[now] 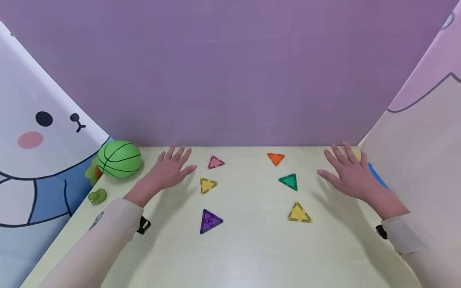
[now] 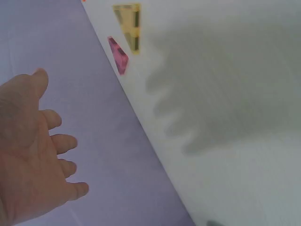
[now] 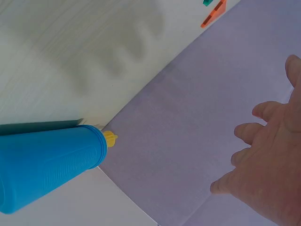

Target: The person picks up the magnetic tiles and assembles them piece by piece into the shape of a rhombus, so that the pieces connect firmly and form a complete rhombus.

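Note:
Fingers spread and holding nothing, my left hand (image 1: 168, 171) hovers over the left side of the table, its shadow falling below it. Closest to it are a pink triangular tile (image 1: 216, 162) and a yellow triangular tile (image 1: 208, 185); a purple triangular tile (image 1: 210, 221) lies nearer the front. My right hand (image 1: 352, 177) is likewise spread above the right side, with nothing in it. To its left lie an orange triangular tile (image 1: 275, 159), a green triangular tile (image 1: 289, 182) and a second yellow triangular tile (image 1: 299, 213). All the tiles lie flat and apart.
At the back left stands a green ball (image 1: 119, 159) with black lines, near a small green toy (image 1: 97, 196). A blue bottle (image 3: 56, 162) with a yellow tip stands at the right edge, mostly behind my right hand in the head view. A purple wall (image 1: 230, 80) closes the back.

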Motion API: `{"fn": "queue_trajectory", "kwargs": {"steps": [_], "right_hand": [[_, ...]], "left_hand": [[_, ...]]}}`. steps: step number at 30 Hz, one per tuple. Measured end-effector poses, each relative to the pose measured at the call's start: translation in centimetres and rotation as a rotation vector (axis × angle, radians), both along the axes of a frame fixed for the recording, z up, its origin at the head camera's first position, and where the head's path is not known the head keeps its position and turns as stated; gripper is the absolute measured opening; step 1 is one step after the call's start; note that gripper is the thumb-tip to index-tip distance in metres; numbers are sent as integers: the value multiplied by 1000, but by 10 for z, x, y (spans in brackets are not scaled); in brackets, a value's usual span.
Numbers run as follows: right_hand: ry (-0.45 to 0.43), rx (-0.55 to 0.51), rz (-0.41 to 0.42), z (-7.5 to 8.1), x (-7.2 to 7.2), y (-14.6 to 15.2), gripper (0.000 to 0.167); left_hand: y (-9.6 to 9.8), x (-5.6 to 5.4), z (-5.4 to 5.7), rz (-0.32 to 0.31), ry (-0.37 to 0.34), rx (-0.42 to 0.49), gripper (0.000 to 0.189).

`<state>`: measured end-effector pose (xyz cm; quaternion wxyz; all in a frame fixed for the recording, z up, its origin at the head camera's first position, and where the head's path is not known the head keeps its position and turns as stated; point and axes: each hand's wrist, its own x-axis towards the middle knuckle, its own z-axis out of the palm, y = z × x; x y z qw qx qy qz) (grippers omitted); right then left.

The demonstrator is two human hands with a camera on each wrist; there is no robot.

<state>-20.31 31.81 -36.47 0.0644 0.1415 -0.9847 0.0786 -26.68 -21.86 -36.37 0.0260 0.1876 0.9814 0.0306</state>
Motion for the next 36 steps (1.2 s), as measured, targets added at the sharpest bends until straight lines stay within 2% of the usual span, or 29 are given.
{"fn": "queue_trajectory", "kwargs": {"steps": [6, 9, 16, 21, 24, 27, 32, 36], "right_hand": [[-21, -13, -6, 1, 1, -1, 80], [-23, -11, -9, 1, 2, -1, 80], [-38, -1, -28, -1, 5, 1, 80], [-48, 1, -39, -1, 8, 4, 80], [-52, 2, -38, -1, 8, 3, 80], [-58, 5, -37, -2, 6, 3, 81], [-75, 19, -30, -3, 4, -4, 82], [-106, 18, 24, -2, 7, -22, 82]], "left_hand": [[27, -32, -11, 7, -119, -5, 74], [39, -41, -21, -4, -166, -53, 70], [63, -48, -37, -78, -262, -165, 69], [72, -47, -42, -140, -265, -247, 71], [77, -41, -44, -180, -254, -249, 71], [88, -30, -45, -225, -237, -236, 70], [112, -3, -46, -306, -208, -214, 69], [129, 21, -47, -368, -191, -218, 70]]}}
